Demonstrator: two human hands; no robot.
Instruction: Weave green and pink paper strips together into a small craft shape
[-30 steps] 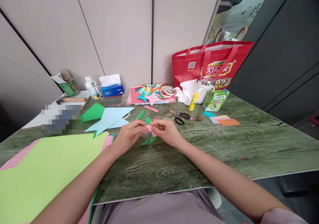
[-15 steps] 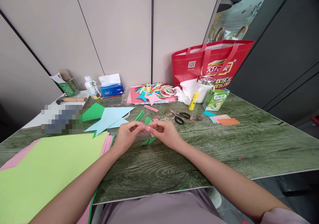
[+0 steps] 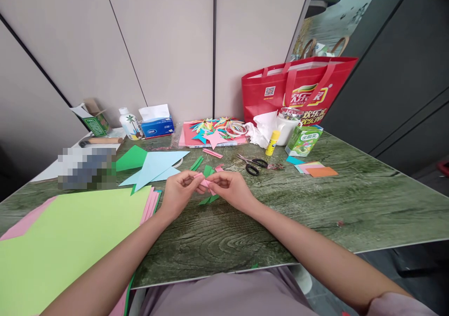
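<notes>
Between my two hands is a small folded pink paper strip (image 3: 205,182), held a little above the table. My left hand (image 3: 179,189) pinches its left end between thumb and fingers. The right end is pinched by my right hand (image 3: 232,187), whose fingers hide part of the paper. Green paper pieces (image 3: 209,199) lie under and just behind the hands, with a small pink scrap (image 3: 219,167) near the right fingers. Farther back rest green strips (image 3: 197,163) and a folded pink strip (image 3: 212,153). Black-handled scissors (image 3: 253,163) lie behind my right hand.
Large coloured sheets (image 3: 70,241) and light blue paper (image 3: 154,166) lie on the left. At the back stand a tissue box (image 3: 157,127), a bottle (image 3: 129,124), a pile of paper stars (image 3: 215,137), a glue stick (image 3: 272,143), a drink carton (image 3: 304,141) and a red bag (image 3: 266,82).
The pink strip has turned slightly, and more of it shows between my fingertips. Both hands stay in nearly the same place.
</notes>
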